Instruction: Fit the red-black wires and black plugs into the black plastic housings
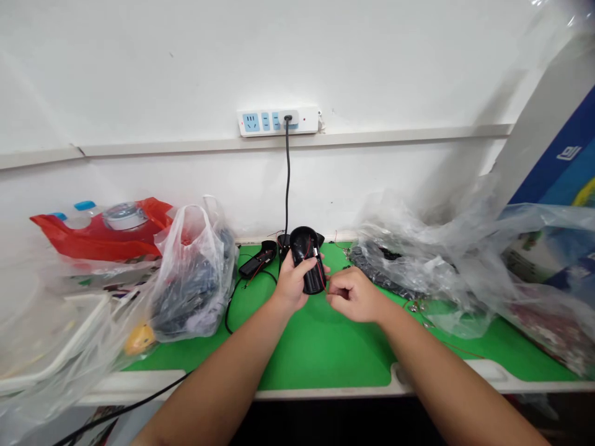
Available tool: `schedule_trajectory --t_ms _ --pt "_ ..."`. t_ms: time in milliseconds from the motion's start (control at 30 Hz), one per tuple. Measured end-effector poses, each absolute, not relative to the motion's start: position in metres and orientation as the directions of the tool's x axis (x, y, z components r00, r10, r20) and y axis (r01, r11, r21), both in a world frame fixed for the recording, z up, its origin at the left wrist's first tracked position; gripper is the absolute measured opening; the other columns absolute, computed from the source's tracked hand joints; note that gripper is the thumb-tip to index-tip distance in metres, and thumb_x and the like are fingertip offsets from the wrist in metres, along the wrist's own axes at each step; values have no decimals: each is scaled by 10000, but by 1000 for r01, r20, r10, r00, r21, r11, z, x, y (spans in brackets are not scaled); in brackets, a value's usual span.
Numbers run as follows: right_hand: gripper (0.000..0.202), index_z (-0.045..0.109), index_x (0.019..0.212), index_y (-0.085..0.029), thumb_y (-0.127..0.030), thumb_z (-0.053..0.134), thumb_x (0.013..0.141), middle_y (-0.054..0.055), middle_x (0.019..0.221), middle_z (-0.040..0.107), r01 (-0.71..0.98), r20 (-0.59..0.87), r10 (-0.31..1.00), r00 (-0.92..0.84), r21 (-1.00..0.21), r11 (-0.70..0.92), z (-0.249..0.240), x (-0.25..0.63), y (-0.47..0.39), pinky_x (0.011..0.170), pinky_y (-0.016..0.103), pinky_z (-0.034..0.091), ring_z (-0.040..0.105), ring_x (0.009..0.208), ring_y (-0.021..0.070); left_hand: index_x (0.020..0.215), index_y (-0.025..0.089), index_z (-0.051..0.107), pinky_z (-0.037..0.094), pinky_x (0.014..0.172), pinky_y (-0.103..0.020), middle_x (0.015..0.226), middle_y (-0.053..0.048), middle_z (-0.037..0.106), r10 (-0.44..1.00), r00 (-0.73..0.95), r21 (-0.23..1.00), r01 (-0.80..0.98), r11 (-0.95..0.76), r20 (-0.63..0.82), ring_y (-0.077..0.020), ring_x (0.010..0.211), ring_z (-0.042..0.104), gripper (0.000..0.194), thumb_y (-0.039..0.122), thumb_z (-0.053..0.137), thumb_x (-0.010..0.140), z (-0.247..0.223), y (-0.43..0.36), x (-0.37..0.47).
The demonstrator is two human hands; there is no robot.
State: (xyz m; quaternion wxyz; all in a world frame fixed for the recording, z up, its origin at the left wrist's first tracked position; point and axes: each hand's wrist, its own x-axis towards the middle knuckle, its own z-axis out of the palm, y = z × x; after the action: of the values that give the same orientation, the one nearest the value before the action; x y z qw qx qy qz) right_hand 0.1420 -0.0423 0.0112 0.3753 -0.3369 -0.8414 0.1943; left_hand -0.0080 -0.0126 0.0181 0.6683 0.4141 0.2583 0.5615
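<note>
A black plastic housing (315,280) with a rounded open top and thin red wires inside is held up over the green mat. My left hand (291,286) is wrapped round its left side, with the thumb across its front. Just right of its lower end is my right hand (349,293), its fingers curled and pinched near a thin red wire; what they hold is too small to make out. Another black housing (259,260) with wires lies on the mat behind and to the left. More black parts are partly hidden behind the held housing.
Clear plastic bags with dark parts (395,272) lie on the right. A knotted bag (193,291), a red bag (116,232), a white tray (88,328) and a yellow object (140,339) are on the left. A black cable drops from the power strip (304,127).
</note>
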Motion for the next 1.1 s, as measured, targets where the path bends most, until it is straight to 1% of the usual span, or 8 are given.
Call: schedule_trajectory --t_ms 167,333,467,600,733,867,1000,1100 --pt "363 472 527 -160 -379 546 808 -33 482 381 353 424 783 -456 -721 596 15 145 -43 487 224 249 327 471 75 974 188 465 518 556 -294 860 -28 603 968 224 857 -516 16 116 -184 671 644 354 239 651 677 18 -12 -8" --pt "428 527 544 -164 -474 496 837 -29 459 348 210 421 890 -174 -867 451 11 147 -36 463 234 247 313 459 84 951 185 468 538 581 -333 887 -31 610 965 237 856 -516 32 107 -165 654 638 315 223 631 683 18 -13 -7" --pt "331 582 653 -178 -479 562 789 -33 468 406 89 374 927 25 -925 370 10 145 -31 435 232 273 337 430 84 986 204 456 555 624 -382 878 -18 600 947 298 853 -519 59 116 -159 661 637 355 204 631 677 17 -16 -8" --pt "266 574 750 -184 -445 628 738 -17 544 528 -30 331 943 -24 -943 330 15 139 -36 401 227 333 405 412 83 1064 232 451 557 633 -419 889 -30 601 874 468 808 -562 180 130 -194 708 641 426 192 561 654 17 -20 -9" --pt "273 509 735 -195 -406 679 704 -39 525 501 -98 293 955 -52 -953 287 17 136 -41 383 228 393 446 394 87 1077 245 475 552 681 -443 902 -37 606 873 473 774 -595 217 119 -213 763 639 454 176 505 629 18 -22 -9" --pt "316 443 718 -206 -383 703 684 -67 484 465 -125 233 970 -64 -967 224 12 135 -40 347 212 367 442 359 84 1080 247 492 546 712 -446 882 -38 602 873 476 786 -578 219 107 -216 774 633 447 178 507 638 17 -22 -6" --pt "332 412 713 -209 -369 701 675 -85 439 442 -220 172 981 -85 -964 150 8 134 -38 316 187 305 413 319 74 1075 248 488 553 665 -428 814 -25 581 866 487 800 -562 211 113 -202 719 628 428 195 521 652 15 -23 -4" --pt "333 408 692 -206 -346 708 663 -85 440 449 -272 148 983 -109 -955 113 9 135 -38 321 179 304 411 320 64 1083 246 480 556 631 -412 805 -26 576 860 495 804 -560 203 127 -199 706 626 421 200 525 667 15 -24 -4"
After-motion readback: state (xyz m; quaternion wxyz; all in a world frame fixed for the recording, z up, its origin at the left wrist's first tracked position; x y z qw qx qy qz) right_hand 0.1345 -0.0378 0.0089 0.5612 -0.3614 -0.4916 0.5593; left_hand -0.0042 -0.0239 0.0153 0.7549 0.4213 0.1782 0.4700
